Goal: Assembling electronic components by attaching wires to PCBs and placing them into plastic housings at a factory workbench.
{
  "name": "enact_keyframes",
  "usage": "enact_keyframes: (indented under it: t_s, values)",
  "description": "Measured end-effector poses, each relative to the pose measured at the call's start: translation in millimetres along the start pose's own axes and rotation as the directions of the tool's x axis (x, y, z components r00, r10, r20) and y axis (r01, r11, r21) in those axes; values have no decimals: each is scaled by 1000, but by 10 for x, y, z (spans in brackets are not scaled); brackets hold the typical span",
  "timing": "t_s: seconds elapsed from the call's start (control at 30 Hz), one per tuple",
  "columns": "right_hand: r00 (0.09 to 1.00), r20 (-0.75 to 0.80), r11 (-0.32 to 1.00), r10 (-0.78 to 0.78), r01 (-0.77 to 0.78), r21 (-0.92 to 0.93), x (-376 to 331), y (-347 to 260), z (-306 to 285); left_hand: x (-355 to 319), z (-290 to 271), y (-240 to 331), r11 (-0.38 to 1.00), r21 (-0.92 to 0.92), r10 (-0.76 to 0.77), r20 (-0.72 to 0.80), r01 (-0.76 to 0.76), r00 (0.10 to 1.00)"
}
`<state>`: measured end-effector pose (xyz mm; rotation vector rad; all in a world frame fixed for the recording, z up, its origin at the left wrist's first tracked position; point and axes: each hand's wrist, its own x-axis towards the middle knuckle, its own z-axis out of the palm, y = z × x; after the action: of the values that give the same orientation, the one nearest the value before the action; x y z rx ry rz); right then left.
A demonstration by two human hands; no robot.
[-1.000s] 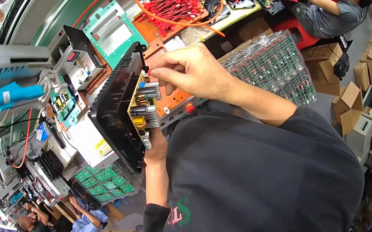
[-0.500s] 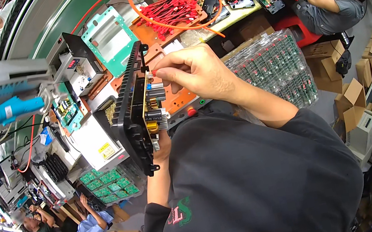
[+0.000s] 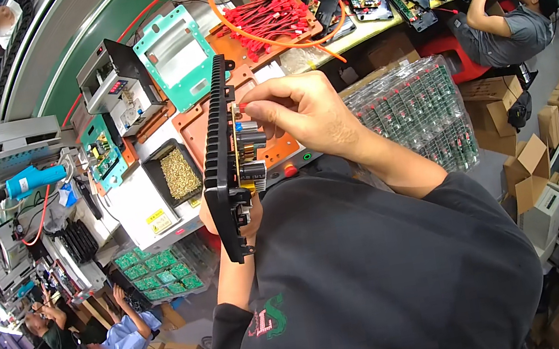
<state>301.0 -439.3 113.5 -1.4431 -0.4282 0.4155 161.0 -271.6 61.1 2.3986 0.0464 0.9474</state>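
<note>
My left hand (image 3: 252, 223) grips a black finned housing (image 3: 219, 177) near its lower end and holds it on edge above the bench. A circuit board (image 3: 240, 153) with dark cylindrical capacitors (image 3: 250, 138) and a yellow coil sits inside, facing right. The fingers of my right hand (image 3: 317, 113) are pinched together at the upper part of the board, on a small red connector (image 3: 241, 107). Its far side is hidden by the fingertips. Behind the housing lie an orange fixture plate (image 3: 196, 128) and a black tray of small brass-coloured screws (image 3: 179, 173).
A teal frame (image 3: 187, 97) and a heap of red-ended wires (image 3: 268, 17) lie farther back, with an orange hose looping over them. Bagged circuit boards (image 3: 417, 111) stand at right. A blue powered screwdriver (image 3: 36, 180) hangs at left. Co-workers sit at both sides.
The housing has shifted a little to the right in view and turned slightly, and the screw tray now shows more fully beside it. My right fingers stay pinched at the board.
</note>
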Motion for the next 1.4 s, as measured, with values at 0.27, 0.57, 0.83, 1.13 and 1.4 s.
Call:
enact_keyframes:
  t_s: [0.27, 0.57, 0.83, 1.13, 1.4]
  values:
    - [974, -23, 909, -225, 201, -364, 78, 299, -125, -33, 160, -23, 938, -203, -207, 321, 280, 924]
    - [941, -63, 629, 334, -172, 758, -477, 547, -1011, 730, 794, 345, 49, -662, -459, 651, 748, 605]
    - [597, -765, 967, -242, 88, -238, 82, 325, -2570, 654, 971, 600, 288, -492, -78, 843, 822, 532]
    - [591, -572, 353, -569, -453, -819, 1511, 1261, -4804, 296, 473, 327, 260, -426, -239, 841, 866, 485]
    - [877, -268, 124, -399, -238, -963, 1304, 1321, -4905, 232, -343, -130, 377, -388, -396, 753, 841, 525]
